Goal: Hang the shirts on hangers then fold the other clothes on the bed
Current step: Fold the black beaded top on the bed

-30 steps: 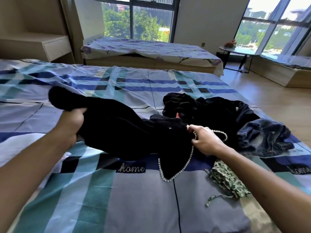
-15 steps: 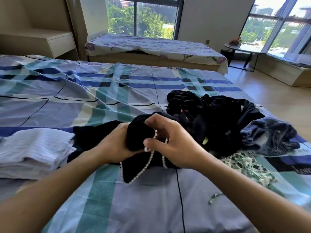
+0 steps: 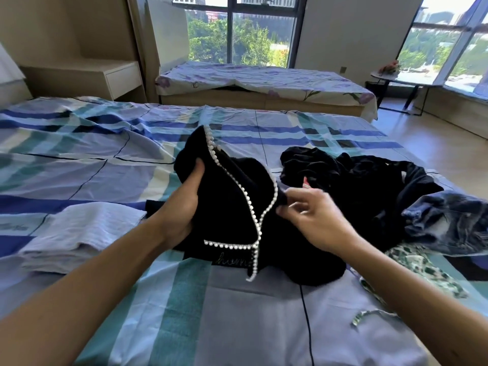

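A black garment with a pearl-bead trim (image 3: 227,204) is lifted off the striped bed (image 3: 87,165) in front of me. My left hand (image 3: 182,204) grips its left side from underneath, thumb up. My right hand (image 3: 311,215) pinches its right edge by the bead trim, fingers slightly blurred. The lower part of the garment rests on the bed. A pile of black clothes (image 3: 353,186) lies just behind my right hand, with blue jeans (image 3: 449,223) to its right and a green patterned piece (image 3: 422,270) beneath my right forearm.
A folded light-blue cloth (image 3: 79,233) lies on the bed to the left of my left arm. Beyond the bed stand a second bed with a floral sheet (image 3: 264,80), a bedside shelf (image 3: 105,75) and a small round table (image 3: 396,77) by the window.
The bunched black garment has been raised and spread open between my hands, so the bead trim now runs up in a V. My hands have moved apart. The view tilted up slightly.
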Action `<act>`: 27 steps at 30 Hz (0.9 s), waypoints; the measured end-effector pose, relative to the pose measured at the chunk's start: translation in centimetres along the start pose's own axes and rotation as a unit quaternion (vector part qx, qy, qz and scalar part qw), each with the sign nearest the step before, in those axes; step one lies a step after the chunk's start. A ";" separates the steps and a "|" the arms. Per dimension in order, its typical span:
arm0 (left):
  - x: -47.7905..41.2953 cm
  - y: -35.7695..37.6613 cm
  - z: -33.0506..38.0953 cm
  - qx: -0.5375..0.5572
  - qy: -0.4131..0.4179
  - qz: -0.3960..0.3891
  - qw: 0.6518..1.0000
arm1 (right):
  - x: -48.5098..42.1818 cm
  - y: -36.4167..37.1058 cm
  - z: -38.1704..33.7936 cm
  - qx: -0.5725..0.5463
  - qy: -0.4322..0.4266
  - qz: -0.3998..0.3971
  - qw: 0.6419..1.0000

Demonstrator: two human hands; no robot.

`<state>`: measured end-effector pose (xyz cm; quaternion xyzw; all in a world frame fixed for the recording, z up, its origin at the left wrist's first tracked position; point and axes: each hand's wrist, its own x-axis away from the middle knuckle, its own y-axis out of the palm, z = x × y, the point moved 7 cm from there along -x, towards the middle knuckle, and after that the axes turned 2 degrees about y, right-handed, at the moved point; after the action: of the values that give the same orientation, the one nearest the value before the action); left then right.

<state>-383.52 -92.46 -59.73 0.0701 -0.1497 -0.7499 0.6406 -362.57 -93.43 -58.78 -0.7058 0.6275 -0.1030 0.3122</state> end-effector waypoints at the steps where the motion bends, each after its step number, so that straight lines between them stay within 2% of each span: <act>1: 0.0 -0.4 0.6 0.008 0.010 0.008 1.000 | -0.2 -1.1 -0.3 -0.015 0.000 0.028 0.999; 4: -0.5 -2.3 2.1 0.010 0.042 0.055 0.998 | -0.5 -4.2 -1.3 -0.121 0.005 0.093 0.988; 8: -1.0 -4.5 3.5 -0.052 0.114 0.109 0.986 | -0.8 -6.6 -1.0 -0.303 0.062 0.141 0.940; 14: -1.4 -6.4 5.3 -0.115 0.157 0.133 0.972 | -0.8 -8.6 0.1 -0.371 0.141 0.163 0.903; 17: -2.1 -7.6 5.0 -0.106 0.152 0.150 0.971 | -0.9 -9.2 0.8 -0.364 0.165 0.158 0.903; 18: -2.3 -7.7 4.7 -0.110 0.143 0.156 0.971 | -0.9 -9.6 1.1 -0.324 0.159 0.166 0.918; 20: -2.4 -7.7 4.4 -0.143 0.137 0.177 0.964 | -0.8 -10.3 1.4 -0.173 0.127 0.194 0.957; 22: -2.4 -8.2 4.4 -0.238 0.149 0.207 0.937 | -0.8 -10.8 1.6 -0.085 0.094 0.223 0.966; 25: -2.0 -9.1 4.9 -0.396 0.175 0.251 0.866 | -1.3 -11.7 2.1 -0.135 0.071 0.234 0.960; 27: -2.2 -8.9 5.2 -0.484 0.191 0.239 0.820 | -1.8 -11.2 3.2 -0.146 0.086 0.182 0.969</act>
<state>-393.02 -88.45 -57.81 -0.1450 0.3452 -0.5208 0.7672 -351.98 -90.53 -54.44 -0.6064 0.7779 -0.0118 0.1642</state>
